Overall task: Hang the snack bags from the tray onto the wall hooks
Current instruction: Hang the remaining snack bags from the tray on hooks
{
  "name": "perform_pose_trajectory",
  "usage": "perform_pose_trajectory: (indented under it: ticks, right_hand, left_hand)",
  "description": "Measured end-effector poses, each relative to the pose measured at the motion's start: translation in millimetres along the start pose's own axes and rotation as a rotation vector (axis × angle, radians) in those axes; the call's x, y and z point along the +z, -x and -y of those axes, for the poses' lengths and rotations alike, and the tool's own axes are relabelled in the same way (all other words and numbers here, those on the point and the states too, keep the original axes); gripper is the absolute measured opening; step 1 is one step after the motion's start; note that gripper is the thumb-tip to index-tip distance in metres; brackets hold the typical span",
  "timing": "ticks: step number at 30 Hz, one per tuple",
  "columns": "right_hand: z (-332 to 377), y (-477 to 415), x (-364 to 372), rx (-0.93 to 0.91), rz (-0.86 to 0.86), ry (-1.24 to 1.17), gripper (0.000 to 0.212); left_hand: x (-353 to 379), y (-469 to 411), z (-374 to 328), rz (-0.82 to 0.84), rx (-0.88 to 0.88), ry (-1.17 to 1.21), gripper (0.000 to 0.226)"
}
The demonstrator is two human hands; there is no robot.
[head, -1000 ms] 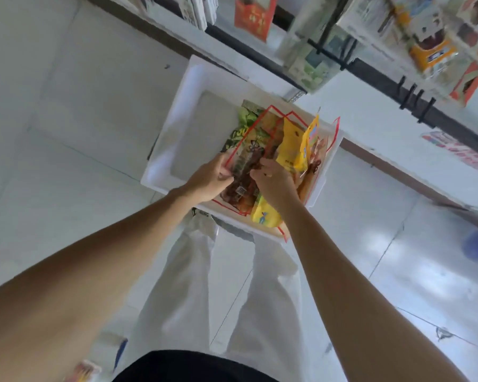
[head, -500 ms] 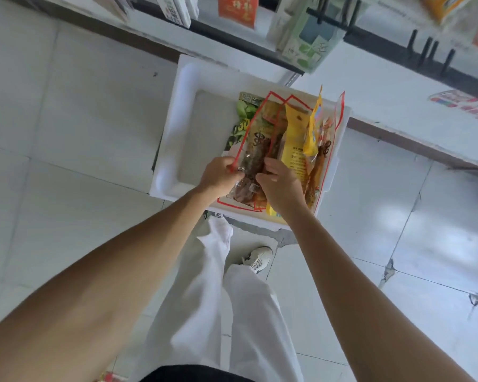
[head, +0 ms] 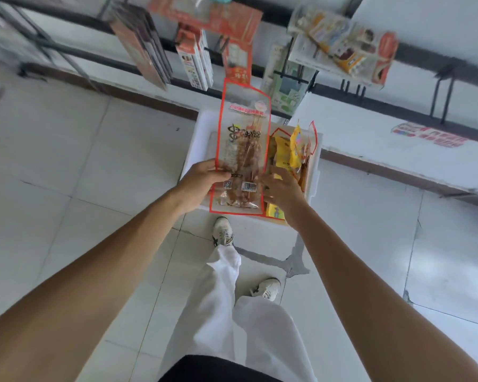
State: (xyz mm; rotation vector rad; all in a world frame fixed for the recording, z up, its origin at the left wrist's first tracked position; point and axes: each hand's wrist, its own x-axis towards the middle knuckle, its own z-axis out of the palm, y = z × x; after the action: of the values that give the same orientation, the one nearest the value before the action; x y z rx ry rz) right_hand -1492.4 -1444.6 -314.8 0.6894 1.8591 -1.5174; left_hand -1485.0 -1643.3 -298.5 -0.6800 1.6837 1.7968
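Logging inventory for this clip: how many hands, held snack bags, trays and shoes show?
Hands: 2, left hand and right hand
Held snack bags: 1, the red-edged snack bag, gripped by the left hand
Trays: 1, the white tray
Shoes: 2, front shoe and rear shoe
Total: 6

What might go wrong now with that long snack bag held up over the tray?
1. The left hand pinches the long snack bag only near its lower edge, so the bag might flop over or slip back into the tray.
2. The right hand is open right beside the yellow bags leaning in the tray and could bump them over.
3. The hanging packs crowd the wall hooks, so the tall bag might knock them.
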Motion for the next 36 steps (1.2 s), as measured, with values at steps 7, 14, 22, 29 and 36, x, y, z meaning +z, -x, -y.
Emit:
perform_pose_trajectory:
  ticks: [7, 14, 22, 29, 36]
  right_hand:
    - [54.1, 79.2, -32.1, -0.201, 0.070, -0.248, 0.015]
    - [111.0, 162.8, -97.2, -0.536, -0.020, -0.263, 0.017]
    - [137.8, 250.5, -149.1, -0.816, -0.291, -0.257, 0.014]
    - [157.4, 297.6, -155.9, -1.054, -0.435, -0.072, 0.026]
    - [188.3, 307.6, -162.8, -1.159, -0.459, 0.144, 0.027]
  left_hand:
    - [26.6, 64.5, -65.2, 0.082, 0.137, -0.096, 0.017]
    - [65.4, 120.0, -133.2, 0.029, 0.349, -0.301, 0.036]
    - [158.9, 199.8, -198.3, 0.073, 0.752, -0.467, 0.042]
    - [211.1, 253.2, -222.6, 0.224, 0.796, -0.066, 0.035]
    - [204.0, 250.5, -265.3, 0.229, 0.810, 0.036, 0.017]
